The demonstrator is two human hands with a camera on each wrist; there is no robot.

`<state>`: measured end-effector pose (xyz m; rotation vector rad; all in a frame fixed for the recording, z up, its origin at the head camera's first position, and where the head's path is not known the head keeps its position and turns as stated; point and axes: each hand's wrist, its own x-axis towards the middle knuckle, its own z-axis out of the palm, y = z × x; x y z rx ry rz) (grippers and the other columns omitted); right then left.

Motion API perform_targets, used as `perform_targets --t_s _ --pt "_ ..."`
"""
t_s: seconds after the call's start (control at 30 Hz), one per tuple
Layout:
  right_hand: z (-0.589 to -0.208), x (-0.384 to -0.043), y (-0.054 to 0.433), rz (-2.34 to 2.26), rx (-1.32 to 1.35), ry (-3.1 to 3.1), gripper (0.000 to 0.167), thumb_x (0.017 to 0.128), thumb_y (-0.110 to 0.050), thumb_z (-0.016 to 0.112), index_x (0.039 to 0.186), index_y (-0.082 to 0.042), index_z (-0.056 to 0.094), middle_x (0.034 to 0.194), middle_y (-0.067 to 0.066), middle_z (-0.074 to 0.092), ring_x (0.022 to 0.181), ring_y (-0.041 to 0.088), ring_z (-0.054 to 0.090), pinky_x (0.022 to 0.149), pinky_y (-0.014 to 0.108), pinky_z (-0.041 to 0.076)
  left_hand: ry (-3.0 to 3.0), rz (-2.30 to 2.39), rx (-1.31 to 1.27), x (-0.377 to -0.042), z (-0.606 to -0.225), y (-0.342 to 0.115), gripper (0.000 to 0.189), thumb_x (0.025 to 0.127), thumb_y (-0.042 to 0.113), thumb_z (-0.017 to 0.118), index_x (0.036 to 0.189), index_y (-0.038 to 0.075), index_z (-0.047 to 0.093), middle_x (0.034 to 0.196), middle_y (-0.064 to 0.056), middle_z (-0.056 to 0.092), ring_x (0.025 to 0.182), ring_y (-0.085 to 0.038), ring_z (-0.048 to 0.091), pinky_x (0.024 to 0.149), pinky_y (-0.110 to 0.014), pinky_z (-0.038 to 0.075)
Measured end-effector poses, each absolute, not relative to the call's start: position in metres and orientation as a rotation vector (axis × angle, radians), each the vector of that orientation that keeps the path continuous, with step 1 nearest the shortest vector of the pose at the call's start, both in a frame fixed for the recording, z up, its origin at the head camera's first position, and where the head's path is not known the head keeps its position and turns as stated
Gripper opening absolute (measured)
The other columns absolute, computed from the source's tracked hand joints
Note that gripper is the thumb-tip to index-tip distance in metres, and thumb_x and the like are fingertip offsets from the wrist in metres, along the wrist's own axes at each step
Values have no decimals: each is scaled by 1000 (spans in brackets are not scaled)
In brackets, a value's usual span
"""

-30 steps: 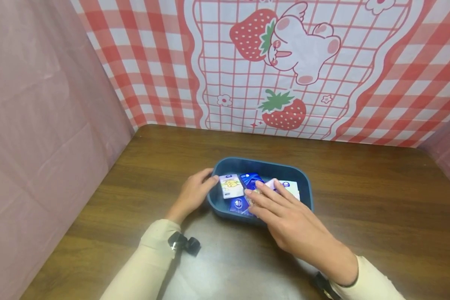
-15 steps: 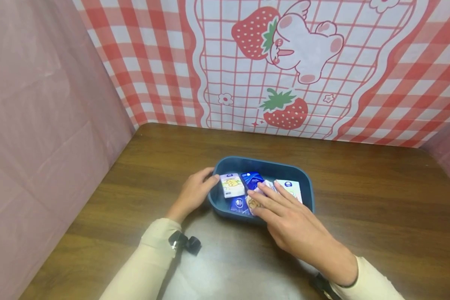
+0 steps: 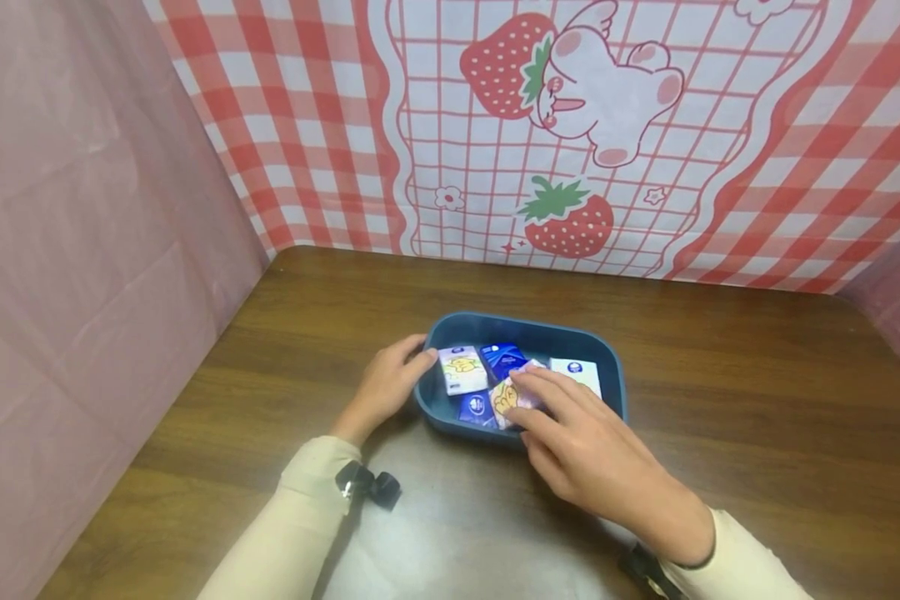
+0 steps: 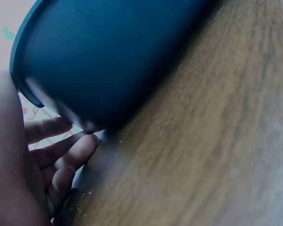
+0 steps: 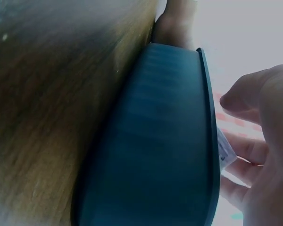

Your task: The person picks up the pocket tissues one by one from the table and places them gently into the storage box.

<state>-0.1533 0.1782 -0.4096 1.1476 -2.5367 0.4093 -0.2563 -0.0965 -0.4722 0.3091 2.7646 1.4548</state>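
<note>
A dark blue plastic bin [image 3: 562, 340] stands on the table with several small tissue packs in it. My left hand [image 3: 384, 385] holds its left end, thumb at the rim and the other fingers along the outer wall [image 4: 104, 56]. Over the bin's front right reaches my right hand [image 3: 596, 454], fingertips on a tilted pale pack [image 3: 503, 402] with a yellow drawing. In the right wrist view, the thumb [image 5: 236, 96] is apart from that pack. Another yellow-drawing pack [image 3: 462, 372] lies at left, blue packs [image 3: 501, 358] lie in the middle, and a white one [image 3: 579, 372] is at right.
The brown wooden table [image 3: 330, 308] surrounds the bin. Behind it hangs a red-and-white checked cloth [image 3: 307, 150] with strawberries, and a pink curtain [image 3: 82, 250] hangs at left. A black wrist device [image 3: 369, 487] sits on the left sleeve.
My right hand's fingers have drawn back and bent, showing more of the pale pack beneath and the white pack at right. The left hand and the bin stay put.
</note>
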Motion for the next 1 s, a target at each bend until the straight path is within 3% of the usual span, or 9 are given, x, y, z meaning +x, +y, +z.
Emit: perform_targets --t_s 0.23,0.4,0.63,0.9,1.0 --pt "-413 -155 178 482 1212 -2564 31 98 -30 59 124 -16 69 148 9 49 139 26 42 109 50 41 2764 1457 314 -256 -473 -97 51 99 43 54 137 10 61 136 -11 62 128 -30 55 108 -52 40" --pt "-415 -156 178 466 1216 -2580 31 96 -30 63 124 -17 69 147 7 51 139 25 42 108 49 42 2764 1466 324 -258 -473 -97 51 99 43 54 136 10 62 135 -10 62 127 -30 55 107 -52 40" --pt "-414 -155 178 460 1216 -2552 37 102 -39 49 123 -16 69 145 8 52 138 26 44 109 49 41 2761 1458 323 -257 -471 -96 51 98 43 54 137 10 61 136 -11 62 128 -31 54 108 -52 40" --pt "-414 -157 181 438 1197 -2523 37 102 -38 49 122 -14 70 141 9 56 136 27 46 108 52 41 2768 1460 324 -256 -470 -96 51 98 42 54 137 10 61 135 -12 62 126 -31 55 108 -52 40" --pt "-413 -158 183 428 1184 -2518 34 100 -35 56 122 -14 70 141 8 56 136 27 46 109 51 41 2768 1454 326 -257 -471 -96 51 98 43 54 137 10 61 136 -12 61 127 -31 55 108 -52 39"
